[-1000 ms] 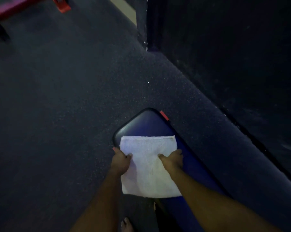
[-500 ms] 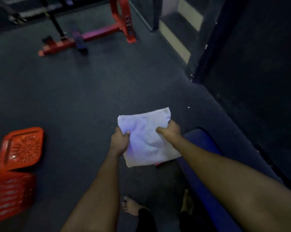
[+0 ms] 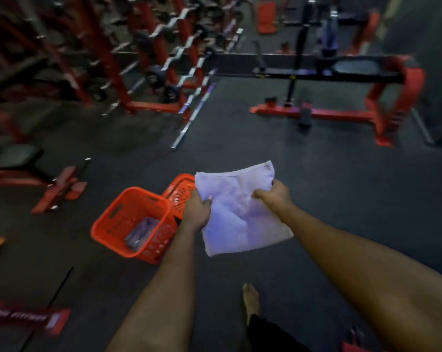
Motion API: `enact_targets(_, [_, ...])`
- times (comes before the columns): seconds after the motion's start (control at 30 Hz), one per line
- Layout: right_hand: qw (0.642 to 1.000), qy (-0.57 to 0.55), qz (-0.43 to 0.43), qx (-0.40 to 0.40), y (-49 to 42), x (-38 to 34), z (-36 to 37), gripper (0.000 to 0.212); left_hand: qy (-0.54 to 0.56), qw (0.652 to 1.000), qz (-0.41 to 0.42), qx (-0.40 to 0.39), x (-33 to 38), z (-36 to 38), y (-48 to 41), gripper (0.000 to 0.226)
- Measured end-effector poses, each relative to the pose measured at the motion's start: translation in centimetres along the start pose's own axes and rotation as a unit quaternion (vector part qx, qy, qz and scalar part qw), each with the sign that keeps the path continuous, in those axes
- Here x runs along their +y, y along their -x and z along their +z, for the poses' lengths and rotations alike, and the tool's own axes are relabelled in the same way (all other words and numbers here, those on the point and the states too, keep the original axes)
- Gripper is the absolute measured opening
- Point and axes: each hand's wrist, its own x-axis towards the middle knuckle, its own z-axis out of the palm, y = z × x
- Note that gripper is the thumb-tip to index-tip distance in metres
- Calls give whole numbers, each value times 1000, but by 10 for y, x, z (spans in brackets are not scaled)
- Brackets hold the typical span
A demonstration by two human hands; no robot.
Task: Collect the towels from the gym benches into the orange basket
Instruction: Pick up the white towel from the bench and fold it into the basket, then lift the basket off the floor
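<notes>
One head-worn view looks forward and steeply down, from close above the orange basket (image 3: pixel 132 221) on the floor (image 3: pixel 316 186).

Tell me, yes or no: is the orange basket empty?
No, the orange basket on the floor already has a pale folded towel lying inside it.

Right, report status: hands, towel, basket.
Both hands, left and right, grip on towel. Orange basket on floor to the left, cloth inside. Path clear.

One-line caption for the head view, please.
Both hands, left hand and right hand, hold a white towel beside the orange basket.
</notes>
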Motion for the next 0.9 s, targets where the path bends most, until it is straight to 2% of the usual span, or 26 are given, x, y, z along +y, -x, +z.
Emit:
enact_targets(0.13, [993, 37, -52, -100, -47, -75, 121, 42, 6, 993, -88, 76, -71, -88, -50, 46])
enact_targets(0.3, [969, 111, -102, -194, -97, -160, 268, 45, 29, 967, -194, 164, -152, -180, -108, 46])
enact_targets(0.5, [928, 188, -147, -286, -131, -225, 405, 51, 35, 928, -306, 209, -227, -258, -156, 39])
enact_targets(0.67, [892, 283, -150, -320, -164, -240, 496, 61, 30, 903, -383, 194, -295, -290, -195, 45])
enact_targets(0.73, [882, 325, -132, -314, -174, -241, 518, 65, 27, 896, -417, 149, -313, -298, -207, 54])
enact_targets(0.83, [878, 367, -110, -288, -197, -260, 549, 54, 35, 891, -444, 91, -335, -319, -239, 64])
enact_targets(0.9, [881, 362, -111, -283, -217, -284, 567, 45, 26, 901, -425, 79, -343, -338, -273, 58])
